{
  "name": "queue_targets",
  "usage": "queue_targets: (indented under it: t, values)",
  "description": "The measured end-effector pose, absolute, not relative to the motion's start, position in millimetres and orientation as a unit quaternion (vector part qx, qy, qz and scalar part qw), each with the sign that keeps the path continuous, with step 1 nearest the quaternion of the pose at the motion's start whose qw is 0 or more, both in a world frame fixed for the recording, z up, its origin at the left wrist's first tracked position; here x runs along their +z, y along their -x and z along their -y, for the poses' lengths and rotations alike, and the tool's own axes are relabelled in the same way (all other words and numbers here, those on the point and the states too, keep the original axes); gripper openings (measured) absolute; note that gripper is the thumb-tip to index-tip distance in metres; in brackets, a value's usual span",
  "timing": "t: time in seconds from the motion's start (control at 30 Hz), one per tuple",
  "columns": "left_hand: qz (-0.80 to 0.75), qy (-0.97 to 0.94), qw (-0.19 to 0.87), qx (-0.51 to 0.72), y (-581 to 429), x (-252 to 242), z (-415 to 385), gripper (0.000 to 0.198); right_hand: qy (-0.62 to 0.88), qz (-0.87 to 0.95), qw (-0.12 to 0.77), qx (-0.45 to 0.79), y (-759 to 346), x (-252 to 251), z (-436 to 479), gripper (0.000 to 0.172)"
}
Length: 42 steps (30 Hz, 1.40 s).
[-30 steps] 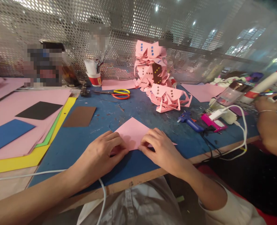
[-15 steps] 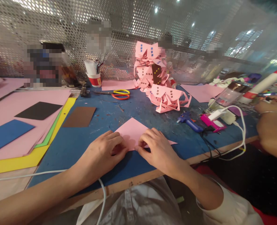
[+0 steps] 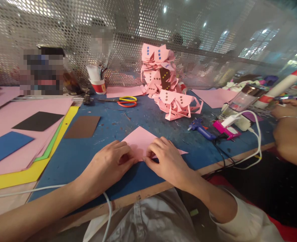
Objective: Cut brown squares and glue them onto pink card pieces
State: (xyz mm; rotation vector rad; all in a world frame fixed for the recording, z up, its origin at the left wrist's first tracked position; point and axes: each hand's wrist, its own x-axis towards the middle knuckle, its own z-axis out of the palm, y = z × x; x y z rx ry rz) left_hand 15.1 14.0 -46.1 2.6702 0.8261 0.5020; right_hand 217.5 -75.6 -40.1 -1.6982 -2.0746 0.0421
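A folded sheet of pink paper (image 3: 139, 141) lies on the blue tabletop in front of me, one corner pointing away. My left hand (image 3: 114, 159) grips its near left edge, thumb and fingers pinched together. On the near right edge my right hand (image 3: 163, 158) pinches the same sheet close to the left fingertips. A pointed pink flap sticks out right of that hand. Beyond the sheet stands a pile of folded pink paper pieces (image 3: 178, 101) with small coloured squares on them. Scissors (image 3: 127, 101) with yellow and red handles lie farther back.
Pink sheets (image 3: 47, 107), a black piece (image 3: 39, 121) and a blue piece (image 3: 8, 148) lie at left, near a brown square (image 3: 83, 126). A blue glue gun (image 3: 201, 128) and pink power strip (image 3: 226, 130) with cables sit right. Another person's hand (image 3: 286, 111) is at far right.
The whole view has shifted slightly, so things appear a little farther left. Both hands keep their pinch on the pink paper, with hardly any movement against it.
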Motion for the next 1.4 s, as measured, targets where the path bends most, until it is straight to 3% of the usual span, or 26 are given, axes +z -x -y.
queue_targets:
  t: [0.33,0.7,1.4]
  values:
    - [-0.311,-0.931,0.112,0.158,-24.0,-41.8,-11.1,0.027,0.624,0.749,0.221,0.002,-214.6,-42.7,72.7,0.015]
    - [-0.313,-0.926,0.136,0.163,-22.8,-40.5,-10.0,0.021,0.634,0.740,0.224,0.001,-219.0,-42.4,76.6,0.011]
    - [-0.316,-0.922,0.158,0.161,-21.9,-42.7,-11.3,0.030,0.630,0.739,0.235,0.035,-233.3,-37.3,84.6,0.011]
